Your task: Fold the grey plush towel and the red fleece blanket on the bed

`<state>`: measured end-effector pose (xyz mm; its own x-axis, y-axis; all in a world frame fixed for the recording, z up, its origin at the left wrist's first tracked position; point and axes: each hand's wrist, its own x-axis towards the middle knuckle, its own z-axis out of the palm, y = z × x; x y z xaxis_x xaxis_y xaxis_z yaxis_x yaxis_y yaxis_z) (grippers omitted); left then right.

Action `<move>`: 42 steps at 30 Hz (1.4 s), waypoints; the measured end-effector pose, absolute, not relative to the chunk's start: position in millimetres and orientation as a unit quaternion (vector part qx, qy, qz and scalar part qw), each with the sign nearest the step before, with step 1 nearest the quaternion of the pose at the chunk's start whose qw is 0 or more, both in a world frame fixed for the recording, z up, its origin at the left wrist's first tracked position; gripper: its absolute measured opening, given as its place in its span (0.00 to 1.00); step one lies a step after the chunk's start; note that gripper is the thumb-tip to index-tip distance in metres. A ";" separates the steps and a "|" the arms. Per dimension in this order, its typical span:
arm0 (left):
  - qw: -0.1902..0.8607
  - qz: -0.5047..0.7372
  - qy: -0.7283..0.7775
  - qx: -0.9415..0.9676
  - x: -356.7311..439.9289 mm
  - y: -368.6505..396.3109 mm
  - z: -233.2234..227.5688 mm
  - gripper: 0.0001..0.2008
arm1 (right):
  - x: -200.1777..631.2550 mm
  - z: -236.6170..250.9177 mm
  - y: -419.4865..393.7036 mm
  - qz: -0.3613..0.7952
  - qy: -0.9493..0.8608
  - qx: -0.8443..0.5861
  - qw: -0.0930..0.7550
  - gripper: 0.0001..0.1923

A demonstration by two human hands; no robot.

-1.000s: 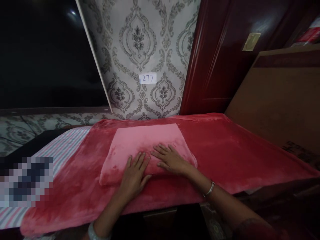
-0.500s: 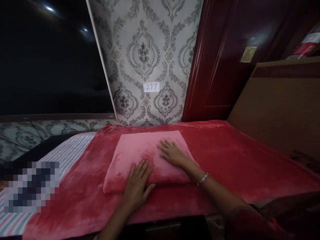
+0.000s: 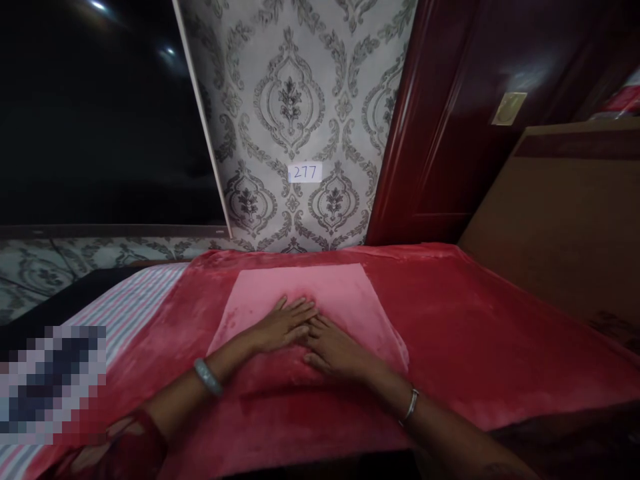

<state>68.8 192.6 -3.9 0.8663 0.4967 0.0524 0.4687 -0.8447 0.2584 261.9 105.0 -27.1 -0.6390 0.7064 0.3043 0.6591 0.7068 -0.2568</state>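
Observation:
A folded pink plush blanket lies on a larger red plush cover. Both of my hands press flat on the middle of the folded blanket. My left hand has its fingers stretched out to the right, and a wide bangle circles that wrist. From the other side my right hand reaches in, fingers extended and pointing up and left. The fingertips of the two hands meet and partly overlap. Neither hand grasps anything. The blanket's near edge is partly hidden by my arms.
Striped cloth shows at the left beside a blurred patch. A large black screen stands behind on the left. Patterned wallpaper with a paper label reading 277 is at the back. At the right stands a large cardboard box.
My left hand has moved up and right from the blanket's near edge to its middle. My right hand has come down and slightly left, so the hands now touch.

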 end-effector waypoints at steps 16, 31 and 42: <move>0.072 0.045 0.338 0.937 104.6 329.8 -31.0 0.31 | 267.4 -33.6 103.4 0.152 -0.883 -0.415 0.157 0.29; 0.078 0.110 0.395 0.909 112.2 319.3 -22.6 0.28 | 265.2 -35.4 103.8 0.134 -0.877 -0.433 0.162 0.27; 0.296 0.124 0.213 0.923 41.9 201.8 17.5 0.32 | 220.3 2.1 96.4 0.118 -0.919 -0.309 0.215 0.26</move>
